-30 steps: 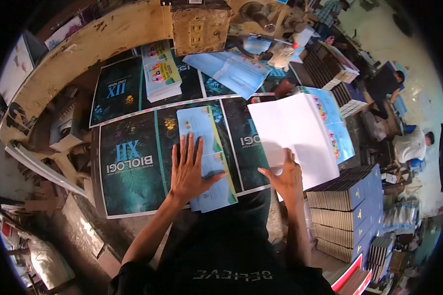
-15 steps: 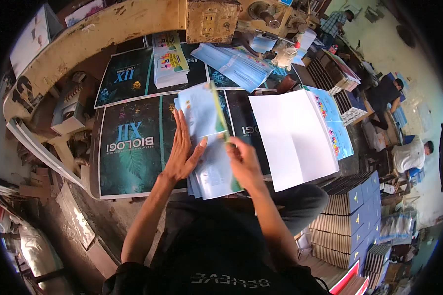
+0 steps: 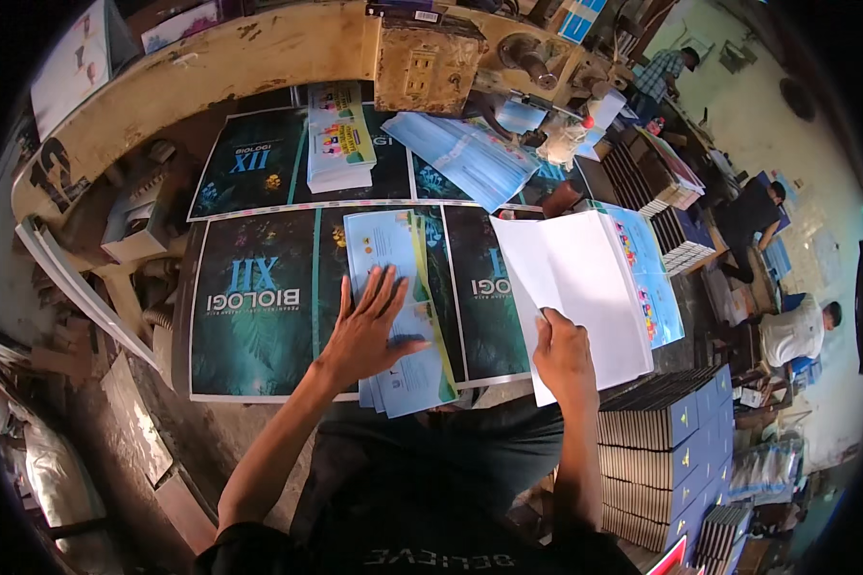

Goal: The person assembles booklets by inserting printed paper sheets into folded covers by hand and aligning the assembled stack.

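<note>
My left hand [image 3: 366, 331] lies with fingers spread on a narrow pile of folded light-blue printed sheets [image 3: 382, 240]. Its thumb points to the right across the paper. To the right, my right hand [image 3: 564, 358] pinches the left edge of a large white sheet [image 3: 585, 278], which lifts and bends slightly there. More white paper lies beneath it, and blue printed sheets [image 3: 654, 273] show past its right side. Both piles rest on large dark green printed cover sheets [image 3: 249, 350] spread over the table.
Beyond my hands lie a stack of yellow-and-white printed leaflets [image 3: 340, 144] and a fanned blue pile [image 3: 470, 158]. A worn yellow metal machine [image 3: 427, 67] spans the back. Blue-covered book stacks [image 3: 657, 450] stand at the right. Several people work at the far right.
My right hand has left the folded blue sheet and moved right to the white sheet's edge. The fold now lies flat, and my left hand has spread over it.
</note>
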Demonstrator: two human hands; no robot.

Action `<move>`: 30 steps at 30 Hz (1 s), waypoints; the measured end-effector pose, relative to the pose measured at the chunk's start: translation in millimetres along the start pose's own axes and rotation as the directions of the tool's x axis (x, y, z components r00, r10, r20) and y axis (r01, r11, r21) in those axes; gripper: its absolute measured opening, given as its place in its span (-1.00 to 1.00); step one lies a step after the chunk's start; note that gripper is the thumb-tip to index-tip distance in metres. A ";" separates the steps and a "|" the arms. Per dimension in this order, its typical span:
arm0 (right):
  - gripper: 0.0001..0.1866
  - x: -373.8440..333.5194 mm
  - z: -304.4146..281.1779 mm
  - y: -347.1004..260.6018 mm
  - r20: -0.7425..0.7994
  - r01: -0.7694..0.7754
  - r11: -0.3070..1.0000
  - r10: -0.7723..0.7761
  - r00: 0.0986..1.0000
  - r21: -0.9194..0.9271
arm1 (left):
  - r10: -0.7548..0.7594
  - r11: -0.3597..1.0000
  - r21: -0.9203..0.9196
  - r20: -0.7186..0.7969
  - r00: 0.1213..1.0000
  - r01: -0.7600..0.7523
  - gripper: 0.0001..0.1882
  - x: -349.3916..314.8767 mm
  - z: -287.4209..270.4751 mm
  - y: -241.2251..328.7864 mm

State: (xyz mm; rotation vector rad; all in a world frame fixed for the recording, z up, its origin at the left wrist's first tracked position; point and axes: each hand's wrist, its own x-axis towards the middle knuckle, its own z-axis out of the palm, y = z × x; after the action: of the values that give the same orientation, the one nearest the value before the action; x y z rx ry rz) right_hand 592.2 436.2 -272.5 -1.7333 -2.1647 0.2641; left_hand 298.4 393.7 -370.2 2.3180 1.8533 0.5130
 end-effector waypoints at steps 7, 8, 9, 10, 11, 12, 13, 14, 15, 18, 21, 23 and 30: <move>-0.78 3.8 19.5 -69.8 0.143 -0.074 0.630 -0.059 0.988 0.773 | -0.159 0.615 -0.789 -0.118 0.980 0.005 0.01 0.0 -28.2 7.0; -0.78 10.6 33.6 -70.0 0.280 -0.214 0.612 -0.014 0.960 0.761 | -0.158 0.616 -0.788 -0.107 0.982 0.013 0.01 5.6 -31.4 10.4; -0.76 8.5 53.3 -70.0 0.317 -0.278 0.589 0.039 0.947 0.759 | -0.156 0.726 -0.688 -0.179 0.971 -0.010 -0.02 10.6 -37.2 16.3; -0.73 4.1 74.1 -65.8 0.352 -0.337 0.565 0.087 0.932 0.753 | -0.145 0.819 -0.573 -0.253 0.957 -0.028 -0.05 15.4 -39.1 18.6; -0.70 1.5 88.3 -61.8 0.316 -0.291 0.537 0.048 0.948 0.792 | -0.147 0.921 -0.379 -0.127 0.981 0.089 -0.10 12.6 -29.4 15.6; -0.70 2.6 96.3 -54.9 0.326 -0.293 0.538 0.035 0.945 0.791 | -0.162 0.920 -0.377 -0.127 0.979 0.103 -0.10 12.0 -21.4 15.0; -0.67 3.9 94.2 -52.8 0.259 -0.228 0.603 0.036 0.965 0.765 | -0.155 0.958 -0.263 -0.126 0.980 0.117 -0.11 12.2 -16.1 19.1; -0.64 8.0 88.9 -55.7 0.190 -0.160 0.663 0.027 0.981 0.731 | -0.150 0.981 -0.142 -0.124 0.981 0.132 -0.11 11.5 -11.5 19.4; -0.65 12.8 71.5 -52.3 0.235 -0.137 0.758 -0.022 0.972 0.638 | -0.166 0.978 -0.146 -0.124 0.978 0.148 -0.10 9.9 -10.8 18.8; -0.79 12.1 42.4 -35.6 0.050 -0.054 0.832 0.032 0.998 0.552 | -0.197 0.976 -0.121 -0.123 0.973 0.182 -0.11 7.6 -10.6 18.5; -0.74 14.1 -5.7 -51.5 -0.118 0.080 0.801 -0.012 0.993 0.593 | -0.203 0.978 -0.070 -0.103 0.974 0.197 -0.14 8.0 -5.0 20.2; -0.69 19.6 -4.1 -51.9 -0.049 0.031 0.709 0.005 0.999 0.705 | -0.214 0.973 -0.104 -0.064 0.975 0.206 -0.15 10.4 -8.8 19.0; -0.41 6.9 117.1 -48.7 0.088 -0.005 0.679 -0.088 0.992 0.734 | -0.153 0.936 -0.326 -0.035 0.988 0.134 -0.08 20.8 -19.7 15.7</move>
State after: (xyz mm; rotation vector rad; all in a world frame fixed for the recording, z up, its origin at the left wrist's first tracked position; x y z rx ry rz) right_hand 501.8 440.2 -361.6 -1.1998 -1.7660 1.0872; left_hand 310.1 407.9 -343.3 1.9593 1.7884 0.8061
